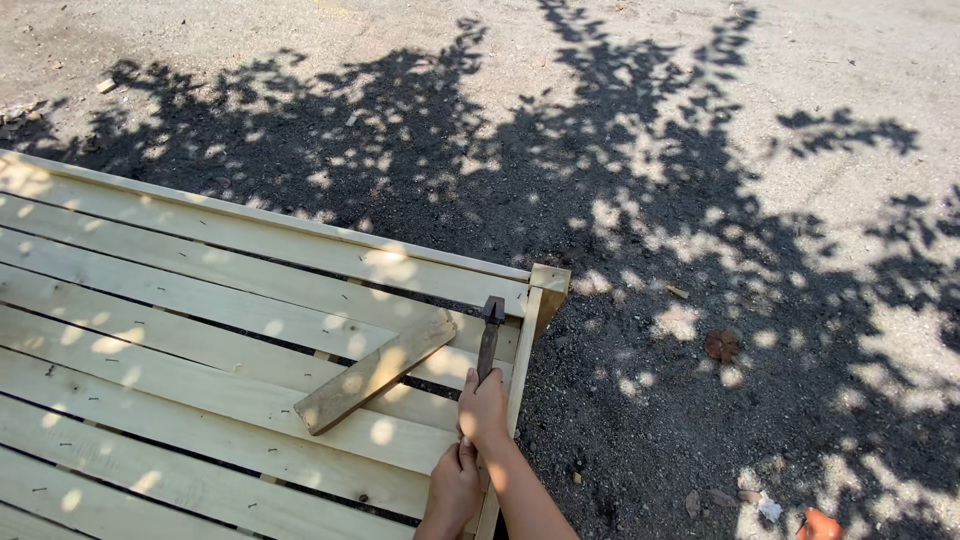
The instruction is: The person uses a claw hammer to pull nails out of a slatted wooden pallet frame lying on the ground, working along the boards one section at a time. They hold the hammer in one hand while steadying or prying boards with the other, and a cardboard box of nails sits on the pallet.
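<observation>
Both hands sit at the bottom edge: the right hand [484, 405] has its fingers wrapped around the dark hammer [489, 338], the left hand [455, 485] clasped just below on the handle. Its head rests at the right end rail of the pale slatted wooden pallet [180, 340], beside a loose short plank [375, 372]. Keeping the head square to the rail and the swing short would likely serve best.

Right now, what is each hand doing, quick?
Right hand: closed around the handle of the hammer, whose head rests on the slatted wooden frame.
Left hand: closed just below the right hand; whether it grips the handle cannot be told.
</observation>
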